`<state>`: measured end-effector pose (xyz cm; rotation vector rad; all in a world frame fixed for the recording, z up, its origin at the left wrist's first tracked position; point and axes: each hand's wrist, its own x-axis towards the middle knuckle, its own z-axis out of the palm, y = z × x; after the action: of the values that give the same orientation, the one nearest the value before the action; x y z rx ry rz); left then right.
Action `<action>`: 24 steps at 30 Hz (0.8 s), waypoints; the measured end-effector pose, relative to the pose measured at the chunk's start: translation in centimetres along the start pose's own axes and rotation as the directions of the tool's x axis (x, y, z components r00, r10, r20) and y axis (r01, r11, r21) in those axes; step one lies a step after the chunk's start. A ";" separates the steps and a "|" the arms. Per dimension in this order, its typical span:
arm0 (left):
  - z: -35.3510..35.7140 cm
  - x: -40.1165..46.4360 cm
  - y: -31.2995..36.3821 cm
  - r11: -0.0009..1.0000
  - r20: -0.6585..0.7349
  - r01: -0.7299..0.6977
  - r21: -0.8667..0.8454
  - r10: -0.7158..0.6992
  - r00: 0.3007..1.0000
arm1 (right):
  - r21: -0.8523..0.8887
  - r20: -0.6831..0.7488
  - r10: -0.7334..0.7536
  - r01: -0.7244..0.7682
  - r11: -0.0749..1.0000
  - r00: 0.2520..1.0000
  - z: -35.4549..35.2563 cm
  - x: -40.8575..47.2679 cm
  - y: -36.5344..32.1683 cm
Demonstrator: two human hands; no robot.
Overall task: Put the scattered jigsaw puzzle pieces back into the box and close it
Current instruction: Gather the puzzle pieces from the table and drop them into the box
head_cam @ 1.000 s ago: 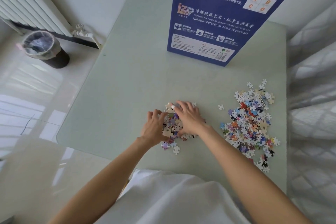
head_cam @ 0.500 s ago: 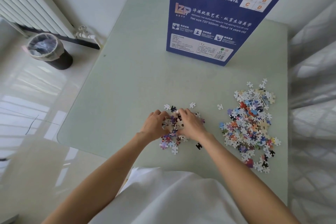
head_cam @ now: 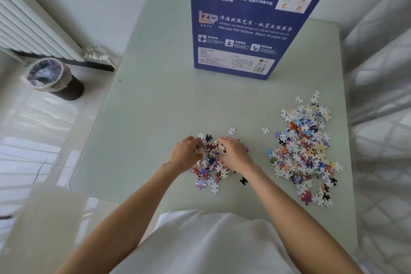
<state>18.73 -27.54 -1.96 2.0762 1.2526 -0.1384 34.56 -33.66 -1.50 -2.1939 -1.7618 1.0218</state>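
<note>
Both hands, left [head_cam: 185, 154] and right [head_cam: 233, 154], fingers curled inward, facing each other.

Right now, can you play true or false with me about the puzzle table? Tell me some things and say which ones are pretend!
1. Both hands are gathering the small pile of pieces. True: the left hand and right hand curl around it from either side.
2. The bigger pile lies to the left of the hands. False: it lies to their right, untouched.
3. The blue box stands upright at the far side of the table. True.
4. The bin sits on the table. False: it stands on the floor, beside the radiator.
5. A lone black piece lies near the right wrist. True.
</note>
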 end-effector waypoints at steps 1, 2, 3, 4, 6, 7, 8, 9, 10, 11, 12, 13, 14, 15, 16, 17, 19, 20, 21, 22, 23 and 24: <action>-0.1 0.1 -0.1 1.000 0.001 0.000 -0.001 0.000 1.000 | 0.004 -0.008 -0.007 0.007 1.000 1.000 -0.2 0.0 0.0; -0.3 0.1 -0.1 1.000 0.004 -0.003 0.003 0.003 1.000 | 0.008 -0.017 -0.012 0.012 1.000 1.000 -0.4 0.0 0.0; -0.4 0.2 -0.1 1.000 0.008 -0.010 0.009 0.010 1.000 | 0.015 -0.025 -0.013 0.014 1.000 1.000 -0.6 0.0 0.1; -0.6 0.2 -0.2 1.000 0.008 -0.016 0.014 0.016 1.000 | 0.020 -0.030 -0.013 0.014 1.000 0.999 -0.8 0.0 0.1; -1.0 0.2 -0.1 0.999 -0.001 -0.028 0.028 0.028 1.000 | 0.017 -0.034 -0.013 0.014 1.000 0.999 -1.2 -0.1 0.2; -1.3 0.2 -0.1 0.999 -0.014 -0.029 0.027 0.029 0.999 | 0.008 -0.035 -0.015 0.015 1.000 0.999 -1.4 -0.1 0.4; -1.6 0.2 -0.1 0.999 -0.033 -0.027 0.017 0.028 0.999 | -0.001 -0.036 -0.019 0.019 1.000 0.999 -1.7 -0.2 0.5; -1.8 0.1 -0.1 1.000 -0.053 -0.024 0.003 0.024 0.998 | -0.007 -0.037 -0.017 0.016 1.000 0.999 -1.9 -0.2 0.7; -2.0 0.1 -0.1 1.000 -0.075 -0.021 -0.015 0.020 0.997 | -0.012 -0.036 -0.015 0.015 1.000 0.999 -2.2 -0.2 0.8; -2.2 0.0 -0.1 0.999 -0.093 -0.019 -0.025 0.017 0.996 | -0.017 -0.040 -0.013 0.013 1.000 0.999 -2.5 -0.3 1.0; -2.5 -0.1 -0.2 0.999 -0.109 -0.018 -0.030 0.014 0.994 | -0.024 -0.044 -0.017 0.015 1.000 0.999 -2.7 -0.3 1.1; -2.8 -0.1 -0.1 0.999 -0.120 -0.017 -0.036 0.013 0.993 | -0.030 -0.049 -0.019 0.017 0.999 0.999 -3.1 -0.5 1.3; -2.9 -0.1 0.0 0.999 -0.128 -0.019 -0.047 0.013 0.992 | -0.035 -0.053 -0.022 0.021 0.999 0.998 -3.4 -0.6 1.4; -3.1 -0.1 0.1 0.998 -0.136 -0.023 -0.059 0.015 0.991 | -0.038 -0.058 -0.026 0.024 0.999 0.998 -3.8 -0.8 1.5; -3.2 -0.1 0.2 0.997 -0.142 -0.030 -0.069 0.020 0.990 | -0.042 -0.065 -0.034 0.031 0.999 0.997 -4.3 -1.1 1.6; -3.4 -0.2 0.4 0.996 -0.144 -0.033 -0.079 0.021 0.989 | -0.048 -0.072 -0.040 0.037 0.998 0.997 -4.8 -1.3 1.6; -4.2 -0.1 1.1 0.995 -0.159 -0.061 -0.084 0.047 0.986 | -0.051 -0.100 -0.058 0.054 0.997 0.993 -6.4 -1.9 1.4; -4.5 -0.2 1.3 0.993 -0.170 -0.073 -0.089 0.058 0.984 | -0.056 -0.111 -0.073 0.067 0.996 0.991 -7.0 -2.1 1.2; -5.3 0.0 1.9 0.991 -0.185 -0.093 -0.095 0.074 0.980 | -0.053 -0.133 -0.080 0.074 0.996 0.988 -8.2 -2.3 0.9; -6.0 0.0 2.5 0.988 -0.204 -0.113 -0.107 0.090 0.975 | -0.039 -0.156 -0.083 0.077 0.996 0.984 -9.5 -2.7 0.5; -7.0 0.3 3.3 0.983 -0.229 -0.146 -0.110 0.118 0.966 | -0.010 -0.193 -0.081 0.080 0.997 0.978 -11.2 -3.1 -0.1; -8.2 0.6 4.1 0.976 -0.258 -0.188 -0.108 0.155 0.954 | 0.029 -0.239 -0.087 0.097 0.995 0.967 -13.2 -3.3 -0.7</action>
<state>20.30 -23.23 5.97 2.1222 1.1811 0.2856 41.43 -32.64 10.20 -2.0885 -1.7015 0.7326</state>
